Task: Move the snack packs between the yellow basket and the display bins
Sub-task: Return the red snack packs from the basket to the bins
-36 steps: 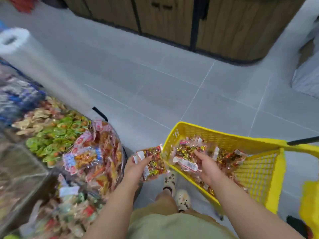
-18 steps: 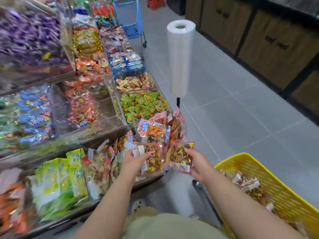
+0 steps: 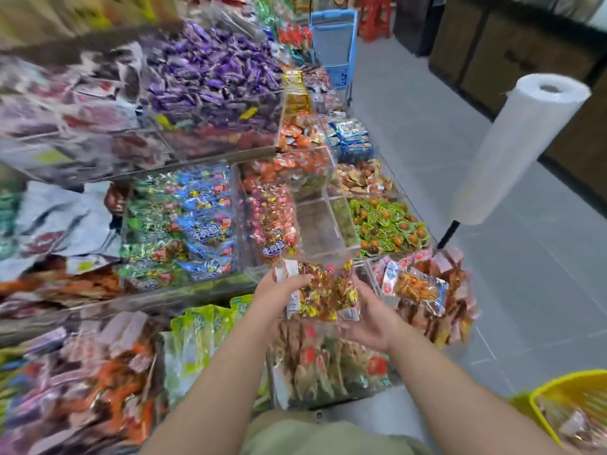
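Note:
My left hand (image 3: 277, 295) and my right hand (image 3: 372, 318) together hold clear snack packs (image 3: 325, 293) filled with red and yellow wrapped pieces, side by side in front of the shelves. The left fingers curl over the top of the left pack; the right hand cups the right pack from below. Just above the packs stands a nearly bare clear display bin (image 3: 323, 229). The yellow basket (image 3: 558, 394) shows only its rim at the bottom right, with several packs inside.
Tiered clear bins of purple, blue, green and red snacks fill the left and centre. A roll of plastic bags (image 3: 522, 147) stands on a pole at the right. Beyond it lie grey floor tiles, wooden cabinets (image 3: 512, 50) and a blue cart (image 3: 335, 44).
My view swung left from the basket to the shelves. Both hands carried the packs away from the basket, drew them together and raised them toward the clear bin.

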`<state>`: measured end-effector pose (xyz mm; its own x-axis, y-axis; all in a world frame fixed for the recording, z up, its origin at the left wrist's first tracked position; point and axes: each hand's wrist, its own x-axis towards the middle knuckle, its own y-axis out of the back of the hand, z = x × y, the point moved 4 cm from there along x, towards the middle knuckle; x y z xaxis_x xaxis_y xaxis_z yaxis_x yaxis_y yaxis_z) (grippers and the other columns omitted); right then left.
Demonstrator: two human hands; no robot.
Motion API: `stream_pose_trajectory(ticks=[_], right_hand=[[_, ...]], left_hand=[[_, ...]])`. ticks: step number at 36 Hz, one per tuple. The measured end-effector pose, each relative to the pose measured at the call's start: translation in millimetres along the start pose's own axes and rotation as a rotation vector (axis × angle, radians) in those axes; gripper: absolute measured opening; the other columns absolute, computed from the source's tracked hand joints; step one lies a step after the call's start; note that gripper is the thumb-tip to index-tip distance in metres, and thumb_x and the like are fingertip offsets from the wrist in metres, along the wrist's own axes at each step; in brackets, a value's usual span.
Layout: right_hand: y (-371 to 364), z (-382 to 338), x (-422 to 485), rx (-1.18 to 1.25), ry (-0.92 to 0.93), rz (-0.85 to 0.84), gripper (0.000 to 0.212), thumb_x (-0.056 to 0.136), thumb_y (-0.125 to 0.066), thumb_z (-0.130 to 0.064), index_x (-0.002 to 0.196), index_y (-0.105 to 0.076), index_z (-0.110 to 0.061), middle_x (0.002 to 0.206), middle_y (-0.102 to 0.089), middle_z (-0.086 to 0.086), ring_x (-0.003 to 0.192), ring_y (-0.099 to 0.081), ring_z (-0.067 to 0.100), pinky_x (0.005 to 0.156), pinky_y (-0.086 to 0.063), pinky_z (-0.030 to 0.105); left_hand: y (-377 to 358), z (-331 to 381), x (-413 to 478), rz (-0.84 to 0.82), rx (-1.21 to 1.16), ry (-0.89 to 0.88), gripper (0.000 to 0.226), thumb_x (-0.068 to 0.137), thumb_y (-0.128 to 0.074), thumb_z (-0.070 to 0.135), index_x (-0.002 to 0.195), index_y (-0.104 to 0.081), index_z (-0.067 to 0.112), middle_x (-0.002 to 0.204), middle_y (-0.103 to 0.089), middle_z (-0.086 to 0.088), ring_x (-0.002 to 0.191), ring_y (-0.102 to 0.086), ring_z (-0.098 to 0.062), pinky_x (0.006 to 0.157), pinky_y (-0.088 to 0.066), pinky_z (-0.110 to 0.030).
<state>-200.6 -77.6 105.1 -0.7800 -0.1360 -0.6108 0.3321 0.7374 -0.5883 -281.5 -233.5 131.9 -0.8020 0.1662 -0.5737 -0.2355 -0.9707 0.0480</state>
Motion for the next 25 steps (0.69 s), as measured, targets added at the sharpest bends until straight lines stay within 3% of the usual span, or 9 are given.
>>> stream_pose_trajectory(ticks=[3,5,7,9,10,13,18,21,25], right_hand=[[-22,0,17,-0.119,0.005,0.011,0.054,0.091,-0.036,-0.055,0.057,-0.074,-0.035,0.06,-0.069,-0.009,0.061,-0.071,0.014,0.051,-0.057,0.029],[-33,-2,28,-0.193,0.034,0.02,0.051,0.093,-0.036,-0.056,0.077,-0.078,-0.03,0.081,-0.075,-0.002,0.075,-0.072,0.014,0.055,-0.056,0.026],[-35,-6,42,-0.224,0.068,0.071,0.045,0.091,-0.045,-0.05,0.109,-0.071,-0.019,0.104,-0.072,0.008,0.085,-0.071,0.019,0.063,-0.058,0.034],[-33,-12,49,-0.211,0.074,0.143,0.049,0.092,-0.049,-0.044,0.128,-0.05,-0.012,0.098,-0.067,0.01,0.07,-0.068,0.017,0.056,-0.056,0.031],[-32,-15,51,-0.211,0.078,0.149,0.048,0.09,-0.053,-0.042,0.128,-0.047,-0.014,0.093,-0.065,0.007,0.067,-0.067,0.014,0.056,-0.055,0.03],[-30,-29,57,-0.216,0.056,0.173,0.049,0.07,-0.069,-0.039,0.11,-0.06,-0.012,0.096,-0.071,0.007,0.086,-0.066,0.021,0.089,-0.05,0.04],[-23,-51,63,-0.199,-0.015,0.22,0.035,0.061,-0.075,-0.028,0.088,-0.068,-0.007,0.088,-0.074,0.01,0.074,-0.071,0.02,0.069,-0.059,0.032],[-16,-59,63,-0.288,-0.03,0.255,0.034,0.06,-0.076,-0.024,0.088,-0.067,-0.006,0.083,-0.074,0.011,0.068,-0.071,0.019,0.054,-0.057,0.028],[-20,-76,65,-0.337,-0.017,0.239,0.05,0.061,-0.076,-0.026,0.104,-0.06,-0.005,0.089,-0.074,0.011,0.075,-0.071,0.02,0.056,-0.056,0.028]], left_hand=[[21,12,7,-0.018,-0.017,-0.018,0.04,0.072,-0.081,0.033,0.107,-0.062,0.03,0.103,-0.068,0.008,0.096,-0.063,-0.014,0.081,-0.051,-0.036],[30,17,11,-0.023,-0.02,-0.014,0.046,0.071,-0.082,0.034,0.112,-0.061,0.028,0.109,-0.067,0.005,0.101,-0.061,-0.015,0.088,-0.049,-0.039],[39,22,15,-0.017,-0.04,-0.025,0.043,0.071,-0.082,0.032,0.109,-0.063,0.026,0.106,-0.068,0.004,0.096,-0.063,-0.013,0.081,-0.049,-0.035],[47,28,19,0.009,-0.065,-0.039,0.036,0.07,-0.082,0.03,0.101,-0.064,0.028,0.101,-0.069,0.006,0.09,-0.063,-0.01,0.073,-0.048,-0.032],[50,32,22,0.017,-0.072,-0.045,0.036,0.071,-0.082,0.029,0.101,-0.063,0.027,0.1,-0.069,0.007,0.09,-0.063,-0.01,0.073,-0.047,-0.032],[58,44,29,0.035,-0.088,-0.078,0.037,0.072,-0.082,0.027,0.102,-0.061,0.027,0.099,-0.068,0.006,0.089,-0.062,-0.01,0.071,-0.047,-0.031],[79,69,36,0.096,-0.079,-0.149,0.035,0.073,-0.081,0.03,0.102,-0.061,0.03,0.102,-0.066,0.011,0.087,-0.058,-0.002,0.062,-0.039,-0.023],[98,83,42,0.164,-0.125,-0.156,0.055,0.072,-0.082,0.029,0.121,-0.058,0.023,0.113,-0.066,0.002,0.1,-0.062,-0.016,0.081,-0.05,-0.035],[116,94,48,0.231,-0.198,-0.158,0.044,0.069,-0.083,0.033,0.105,-0.058,0.028,0.112,-0.066,0.002,0.102,-0.062,-0.021,0.091,-0.049,-0.044]])
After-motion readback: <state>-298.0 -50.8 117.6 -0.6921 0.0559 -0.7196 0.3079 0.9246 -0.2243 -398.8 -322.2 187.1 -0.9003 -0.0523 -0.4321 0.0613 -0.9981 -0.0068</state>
